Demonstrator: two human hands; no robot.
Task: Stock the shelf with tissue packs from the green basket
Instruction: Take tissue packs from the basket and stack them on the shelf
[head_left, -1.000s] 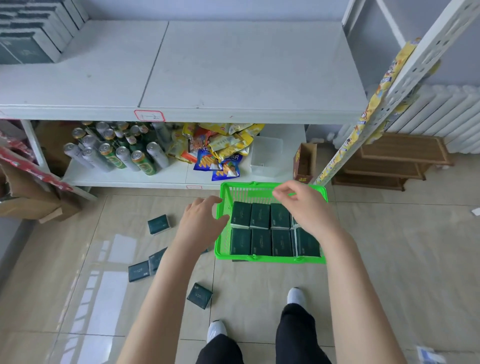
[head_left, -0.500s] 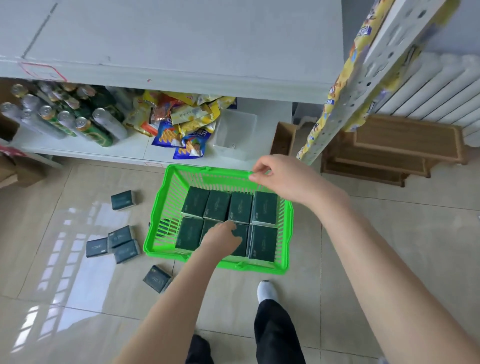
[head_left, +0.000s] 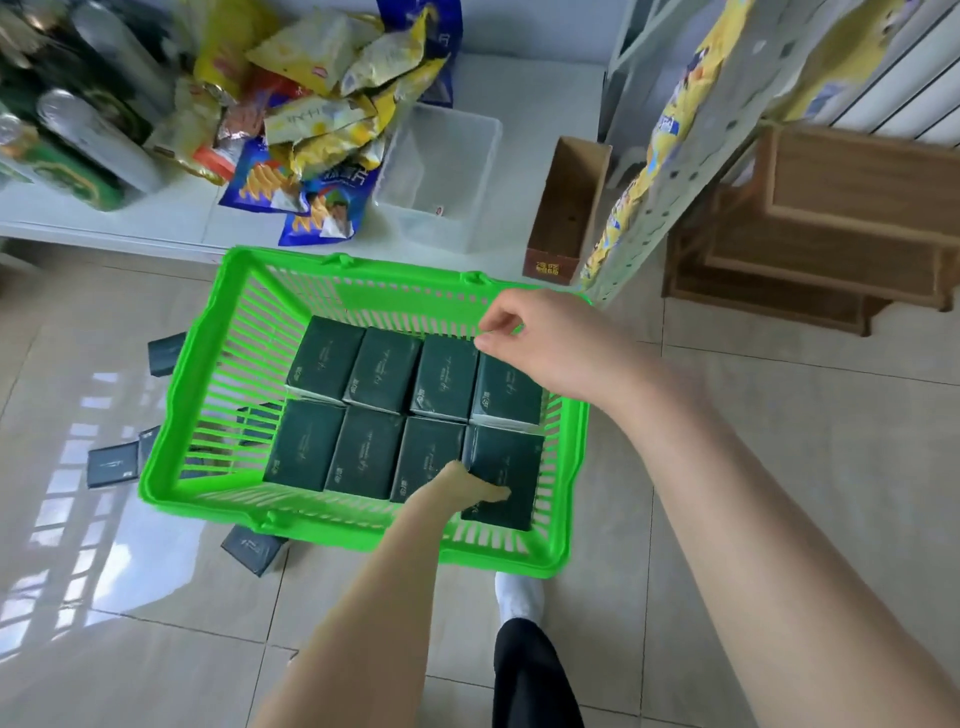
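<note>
The green basket (head_left: 208, 332) sits on the tiled floor below me. Inside it, dark green tissue packs (head_left: 374, 374) lie flat in two rows. My left hand (head_left: 462, 488) reaches into the front row. Its fingers go down into the gap beside the front-right pack (head_left: 511, 457) and its thumb lies across that pack's top. My right hand (head_left: 550, 343) hovers over the basket's far right corner, fingers loosely curled and holding nothing. The white lower shelf (head_left: 540, 104) runs just behind the basket.
Loose tissue packs (head_left: 111, 465) lie on the floor left of and under the basket. The shelf holds cans (head_left: 93, 135), snack bags (head_left: 322, 119), a clear bin (head_left: 441, 171) and a cardboard box (head_left: 569, 208). A perforated upright (head_left: 691, 171) and a wooden rack (head_left: 831, 218) stand to the right.
I have leaned down closer to the basket. My left hand moved from the basket's left rim into the front row and took hold of the front-right pack. My right hand stayed above the far right.
</note>
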